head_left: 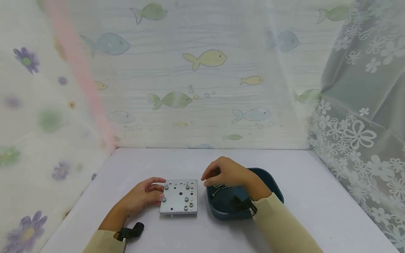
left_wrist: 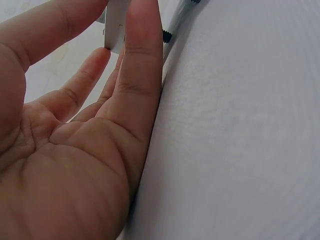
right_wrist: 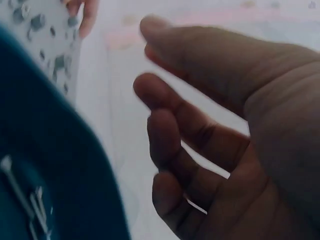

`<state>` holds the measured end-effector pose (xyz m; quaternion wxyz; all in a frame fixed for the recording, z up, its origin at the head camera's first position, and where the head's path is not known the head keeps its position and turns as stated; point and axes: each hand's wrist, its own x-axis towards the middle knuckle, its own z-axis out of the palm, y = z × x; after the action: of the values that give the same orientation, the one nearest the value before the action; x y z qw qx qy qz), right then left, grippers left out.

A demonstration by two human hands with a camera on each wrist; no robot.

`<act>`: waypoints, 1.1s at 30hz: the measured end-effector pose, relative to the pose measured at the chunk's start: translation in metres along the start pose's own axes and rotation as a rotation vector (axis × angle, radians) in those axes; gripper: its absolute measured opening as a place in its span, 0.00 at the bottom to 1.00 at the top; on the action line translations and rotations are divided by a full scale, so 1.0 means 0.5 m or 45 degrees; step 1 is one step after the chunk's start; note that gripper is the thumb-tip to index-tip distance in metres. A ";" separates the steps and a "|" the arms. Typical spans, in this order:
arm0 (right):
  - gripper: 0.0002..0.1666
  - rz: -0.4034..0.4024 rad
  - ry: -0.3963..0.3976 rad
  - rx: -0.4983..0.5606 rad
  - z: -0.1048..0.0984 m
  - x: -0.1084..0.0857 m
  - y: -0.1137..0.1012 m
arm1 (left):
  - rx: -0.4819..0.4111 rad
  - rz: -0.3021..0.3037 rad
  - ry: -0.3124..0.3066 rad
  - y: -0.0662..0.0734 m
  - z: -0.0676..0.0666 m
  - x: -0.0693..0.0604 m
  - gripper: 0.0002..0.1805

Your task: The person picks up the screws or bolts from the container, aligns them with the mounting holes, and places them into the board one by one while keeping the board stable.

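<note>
One bare left hand (head_left: 139, 198) grasps the metal plate (head_left: 175, 205) by its left edge, the thumb on the upper face and a finger beneath, as the left wrist view shows. The plate lies flat just to the right of that grip, low over the white tabletop (head_left: 152, 237). Several seated screws (head_left: 186, 199) stand in its holes, most of them on the side away from the grasping fingers, and dark screw ends (left_wrist: 167, 36) jut out below. It looks stiff and fairly heavy for its size, hardly fragile; the smooth face may slide under a fingertip, so the side edges seem the surest hold, with fingers kept off the jutting ends. Resting on those ends, it could rock if pressed near a corner.

Beyond the plate's right edge, the right hand (head_left: 229, 172) hangs over the left part of the dark blue bin (head_left: 218, 214), fingers loosely bent, thumb and forefinger apart, nothing visible between them. Beneath that hand lie loose screws (head_left: 216, 192), shiny, hard and light by the look of them; they probably roll easily, so pinching across the shank near the head should serve best.
</note>
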<state>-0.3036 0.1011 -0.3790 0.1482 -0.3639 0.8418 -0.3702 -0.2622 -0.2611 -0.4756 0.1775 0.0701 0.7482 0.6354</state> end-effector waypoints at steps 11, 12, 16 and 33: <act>0.09 0.041 -0.147 0.107 -0.027 0.002 0.090 | -0.003 0.002 0.013 -0.004 -0.005 -0.001 0.40; 0.10 0.050 -0.167 0.111 -0.027 0.003 0.095 | -0.001 0.002 0.013 -0.003 -0.005 -0.002 0.40; 0.13 0.076 -0.235 0.102 -0.024 0.003 0.114 | 0.008 0.003 0.006 -0.002 -0.004 -0.002 0.40; 0.12 0.191 -0.341 0.058 0.006 0.012 0.136 | -0.010 -0.006 0.000 0.002 0.002 -0.005 0.41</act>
<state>-0.3405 0.1267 -0.4307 0.2945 -0.3427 0.8306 -0.3254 -0.2597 -0.2609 -0.4742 0.1793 0.0676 0.7459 0.6379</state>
